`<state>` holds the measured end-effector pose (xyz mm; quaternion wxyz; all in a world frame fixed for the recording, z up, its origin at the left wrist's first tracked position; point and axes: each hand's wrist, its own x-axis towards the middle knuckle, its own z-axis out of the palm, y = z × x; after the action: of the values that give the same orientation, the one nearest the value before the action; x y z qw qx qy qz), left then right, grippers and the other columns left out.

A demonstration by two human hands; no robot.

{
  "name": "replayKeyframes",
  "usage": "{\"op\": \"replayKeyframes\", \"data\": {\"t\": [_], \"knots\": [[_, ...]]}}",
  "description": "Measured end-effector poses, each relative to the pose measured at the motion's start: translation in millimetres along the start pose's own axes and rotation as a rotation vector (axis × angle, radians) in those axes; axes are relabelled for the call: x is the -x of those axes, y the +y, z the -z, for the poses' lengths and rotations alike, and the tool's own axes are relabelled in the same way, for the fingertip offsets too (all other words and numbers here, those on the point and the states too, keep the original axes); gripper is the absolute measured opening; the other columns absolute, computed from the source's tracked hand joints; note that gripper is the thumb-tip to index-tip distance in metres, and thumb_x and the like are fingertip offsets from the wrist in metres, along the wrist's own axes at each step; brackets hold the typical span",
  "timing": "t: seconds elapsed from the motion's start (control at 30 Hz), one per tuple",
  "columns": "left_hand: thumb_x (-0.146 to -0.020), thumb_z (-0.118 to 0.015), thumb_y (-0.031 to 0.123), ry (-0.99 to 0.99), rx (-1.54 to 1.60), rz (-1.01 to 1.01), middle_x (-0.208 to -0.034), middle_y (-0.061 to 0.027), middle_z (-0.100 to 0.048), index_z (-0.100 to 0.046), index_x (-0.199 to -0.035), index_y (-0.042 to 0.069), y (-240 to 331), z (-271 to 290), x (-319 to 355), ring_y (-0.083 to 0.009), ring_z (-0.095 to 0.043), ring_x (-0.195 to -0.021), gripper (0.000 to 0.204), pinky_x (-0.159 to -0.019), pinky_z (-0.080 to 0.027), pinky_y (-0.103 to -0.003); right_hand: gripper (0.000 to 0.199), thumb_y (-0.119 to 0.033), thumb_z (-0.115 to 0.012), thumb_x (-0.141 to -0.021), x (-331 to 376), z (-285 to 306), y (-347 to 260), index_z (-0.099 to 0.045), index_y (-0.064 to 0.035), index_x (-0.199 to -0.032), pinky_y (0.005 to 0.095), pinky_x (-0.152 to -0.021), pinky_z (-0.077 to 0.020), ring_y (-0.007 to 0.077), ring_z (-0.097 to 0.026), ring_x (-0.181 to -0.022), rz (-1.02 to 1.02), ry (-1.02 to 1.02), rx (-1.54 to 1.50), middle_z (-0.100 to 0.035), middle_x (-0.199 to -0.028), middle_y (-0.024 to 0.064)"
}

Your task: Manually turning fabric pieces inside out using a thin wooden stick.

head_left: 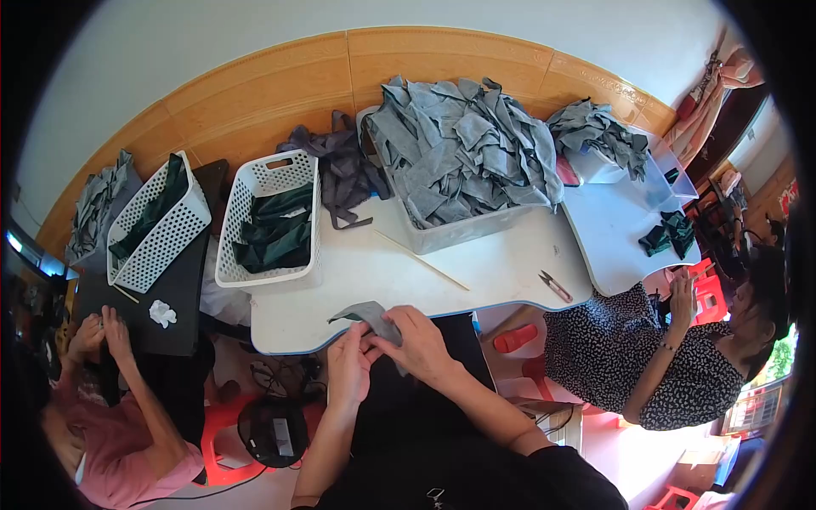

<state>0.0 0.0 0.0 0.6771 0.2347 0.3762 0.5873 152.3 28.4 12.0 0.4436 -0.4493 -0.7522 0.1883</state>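
Just over the front edge of the white table (340,319), a grey fabric piece (367,312) with a dark green patch at its left end is bunched between my two hands. My left hand (350,367) pinches its lower edge. From the right, my right hand (418,347) grips the same piece, its fingers partly hidden behind the cloth. Both hands nearly touch each other. A thin wooden stick (422,260) lies on the table beyond them, and a pair of thread snips (556,286) rests near the right edge.
A grey bin (459,225) heaped with grey fabric pieces stands at the back. White perforated baskets (270,276) (161,242) at left hold dark green cloth. Dark fabric strips (342,174) lie between. A person sits at the left (127,450), another at the right (654,365).
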Motion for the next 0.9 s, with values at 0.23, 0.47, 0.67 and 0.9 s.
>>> {"op": "replayKeyframes", "data": {"t": [0.23, 0.47, 0.67, 0.9], "knots": [[-0.097, -0.055, 0.018, 0.189, -0.419, -0.082, -0.106, -0.0063, -0.064, -0.062, -0.109, 0.000, -9.9, -12.4, 6.4, -0.0127, -0.062, -0.091, 0.022, -0.078, -0.053, -0.031, 0.019, -0.014, -0.066, -0.087, 14.7, 18.2, 14.0, -0.066, 0.0032, -0.096, 0.0263, -0.062, -0.0468, 0.0113, -0.061, -0.074, -0.526, -0.270, -0.389, -0.065, -0.079, 0.0049], [-0.091, -0.063, 0.010, 0.141, -0.088, 0.085, -0.092, -0.0047, -0.067, -0.065, -0.103, -0.002, -8.8, 1.0, 4.9, -0.0091, -0.062, -0.079, 0.017, -0.070, -0.050, -0.023, 0.020, -0.013, -0.062, -0.092, 28.0, 4.7, 21.0, -0.068, 0.0021, -0.103, 0.0218, -0.071, -0.0447, 0.0057, -0.056, -0.082, -0.655, -0.408, -0.870, -0.064, -0.092, 0.0016], [-0.088, -0.066, 0.005, 0.159, -0.096, 0.005, -0.092, -0.0064, -0.067, -0.065, -0.105, -0.003, -8.6, -0.3, 2.7, -0.0102, -0.063, -0.080, 0.019, -0.069, -0.052, -0.024, 0.021, -0.013, -0.064, -0.091, 24.7, 8.9, 21.3, -0.067, 0.0021, -0.105, 0.0231, -0.077, -0.0474, 0.0100, -0.060, -0.088, -0.579, -0.398, -0.667, -0.066, -0.097, 0.0054], [-0.085, -0.068, 0.002, 0.192, -0.235, -0.049, -0.093, -0.0051, -0.067, -0.067, -0.103, -0.002, -11.9, -3.6, 4.0, -0.0088, -0.061, -0.079, 0.019, -0.073, -0.048, -0.022, 0.020, -0.014, -0.065, -0.089, 23.5, 9.7, 17.3, -0.067, 0.0030, -0.101, 0.0235, -0.074, -0.0471, 0.0101, -0.060, -0.084, -0.528, -0.309, -0.620, -0.066, -0.094, 0.0052]]}}
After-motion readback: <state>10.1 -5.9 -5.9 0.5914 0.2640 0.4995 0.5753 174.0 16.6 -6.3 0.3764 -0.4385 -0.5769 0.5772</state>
